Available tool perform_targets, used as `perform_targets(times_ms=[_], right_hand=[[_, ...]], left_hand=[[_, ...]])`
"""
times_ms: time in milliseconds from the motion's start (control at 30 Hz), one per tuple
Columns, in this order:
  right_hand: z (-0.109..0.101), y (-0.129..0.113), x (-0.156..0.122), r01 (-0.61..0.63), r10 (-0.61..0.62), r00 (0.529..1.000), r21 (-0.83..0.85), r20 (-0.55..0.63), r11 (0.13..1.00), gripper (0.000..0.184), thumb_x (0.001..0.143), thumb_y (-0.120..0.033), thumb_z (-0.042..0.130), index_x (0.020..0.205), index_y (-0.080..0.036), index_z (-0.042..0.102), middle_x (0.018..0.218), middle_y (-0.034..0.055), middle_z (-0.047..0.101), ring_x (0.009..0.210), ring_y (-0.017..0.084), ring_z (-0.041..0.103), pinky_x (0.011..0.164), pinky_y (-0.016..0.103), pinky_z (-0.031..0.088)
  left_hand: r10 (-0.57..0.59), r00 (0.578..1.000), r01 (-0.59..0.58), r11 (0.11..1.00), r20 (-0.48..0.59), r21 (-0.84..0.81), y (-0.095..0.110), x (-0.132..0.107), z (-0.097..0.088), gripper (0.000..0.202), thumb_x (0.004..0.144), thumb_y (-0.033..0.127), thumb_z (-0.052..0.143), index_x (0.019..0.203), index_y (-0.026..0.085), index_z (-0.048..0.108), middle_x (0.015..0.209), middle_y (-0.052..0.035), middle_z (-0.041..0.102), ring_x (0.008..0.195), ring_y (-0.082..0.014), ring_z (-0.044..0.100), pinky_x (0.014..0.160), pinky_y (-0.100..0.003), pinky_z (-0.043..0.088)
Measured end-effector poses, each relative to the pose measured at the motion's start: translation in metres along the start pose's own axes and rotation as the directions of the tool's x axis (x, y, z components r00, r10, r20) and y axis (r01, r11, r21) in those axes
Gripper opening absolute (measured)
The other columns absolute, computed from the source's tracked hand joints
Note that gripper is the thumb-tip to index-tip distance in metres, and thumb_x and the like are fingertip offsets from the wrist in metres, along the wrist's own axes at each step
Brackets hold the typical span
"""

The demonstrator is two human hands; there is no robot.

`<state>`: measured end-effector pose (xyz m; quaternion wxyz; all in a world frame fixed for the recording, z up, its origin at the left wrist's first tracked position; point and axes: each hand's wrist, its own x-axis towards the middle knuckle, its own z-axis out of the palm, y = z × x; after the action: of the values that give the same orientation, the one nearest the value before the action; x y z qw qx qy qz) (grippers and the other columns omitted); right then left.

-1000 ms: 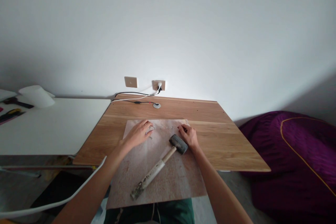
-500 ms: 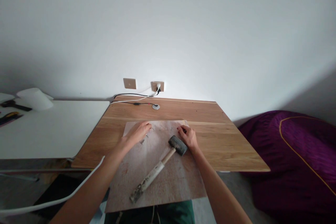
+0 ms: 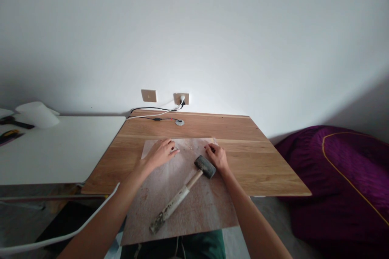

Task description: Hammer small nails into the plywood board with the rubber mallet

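A thin wooden board (image 3: 182, 226) lies over the table's front edge and reaches to my lap. On it rests a mallet (image 3: 205, 166) with a black head and a worn pale handle, slanting toward the lower left; neither hand touches it. My left hand (image 3: 161, 153) is low over the board's far left part, thumb held apart from the bent fingers. Tiny nail-like bits (image 3: 191, 147) lie or stand near the far edge, too small to make out well. My right hand (image 3: 218, 157) is at the far right corner, just beyond the mallet head, with fingers curled together; what they pinch is unclear.
The wooden table (image 3: 258, 162) stands against the wall, with cables running to a socket (image 3: 181, 98). At left, a white table (image 3: 60, 149) holds a white roll (image 3: 38, 114) and a cutter (image 3: 10, 134). A purple beanbag (image 3: 334, 178) sits at right. A white bar (image 3: 60, 236) crosses the lower left.
My left hand's thumb has swung away from the fingers, and the hand now covers the small bits that lay beside it. The right hand and the mallet stay put.
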<state>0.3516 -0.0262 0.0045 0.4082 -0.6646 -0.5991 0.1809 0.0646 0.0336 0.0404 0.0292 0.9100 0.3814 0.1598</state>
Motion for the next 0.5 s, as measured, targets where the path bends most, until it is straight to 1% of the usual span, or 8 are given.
perform_targets(times_ms=[67,133,233,333,500], right_hand=[[0.000,0.000,0.000,-0.001,0.001,1.000,0.002,-0.003,1.000,0.046,0.091,-0.052,0.048,0.079,-0.018,0.077,0.073,0.0076,0.076,0.070,0.022,0.070,0.068,0.028,0.048],[0.000,0.000,0.000,-0.002,0.002,1.000,0.002,-0.005,1.000,0.046,0.091,-0.052,0.048,0.079,-0.018,0.077,0.072,0.0075,0.076,0.070,0.022,0.070,0.067,0.028,0.048],[0.000,0.001,0.000,-0.002,0.002,1.000,0.003,-0.005,1.000,0.046,0.091,-0.052,0.048,0.079,-0.018,0.077,0.071,0.0073,0.076,0.069,0.022,0.070,0.067,0.028,0.049],[0.000,0.001,0.000,0.000,0.000,1.000,0.002,-0.006,1.000,0.046,0.092,-0.053,0.048,0.076,-0.019,0.076,0.070,0.0072,0.075,0.068,0.022,0.069,0.067,0.028,0.048],[0.001,0.002,0.000,0.002,-0.002,1.000,0.006,-0.010,1.000,0.046,0.092,-0.052,0.048,0.077,-0.019,0.075,0.072,0.0072,0.076,0.069,0.022,0.069,0.067,0.028,0.048]], left_hand=[[0.012,1.000,-0.013,1.000,-0.007,-0.029,0.000,0.001,0.005,0.011,0.098,0.028,0.066,0.103,0.019,0.071,0.103,-0.0064,0.070,0.095,-0.0227,0.066,0.086,-0.033,0.049],[0.052,0.999,-0.051,0.997,0.006,-0.053,0.000,0.005,0.010,0.014,0.098,0.017,0.063,0.108,0.020,0.072,0.107,-0.0055,0.072,0.099,-0.0219,0.067,0.088,-0.032,0.049],[0.089,0.995,-0.088,0.996,0.035,-0.029,0.000,0.011,0.015,0.018,0.098,0.010,0.059,0.101,0.020,0.074,0.100,-0.0049,0.073,0.097,-0.0216,0.068,0.087,-0.032,0.048],[0.106,0.994,-0.107,0.994,0.040,0.021,-0.001,0.016,0.015,0.016,0.098,0.011,0.060,0.094,0.019,0.073,0.096,-0.0055,0.074,0.094,-0.0224,0.068,0.086,-0.033,0.048],[0.155,0.986,-0.160,0.984,0.059,0.079,-0.002,0.019,0.012,0.013,0.097,0.011,0.062,0.092,0.019,0.071,0.095,-0.0054,0.074,0.093,-0.0221,0.067,0.087,-0.034,0.046]])
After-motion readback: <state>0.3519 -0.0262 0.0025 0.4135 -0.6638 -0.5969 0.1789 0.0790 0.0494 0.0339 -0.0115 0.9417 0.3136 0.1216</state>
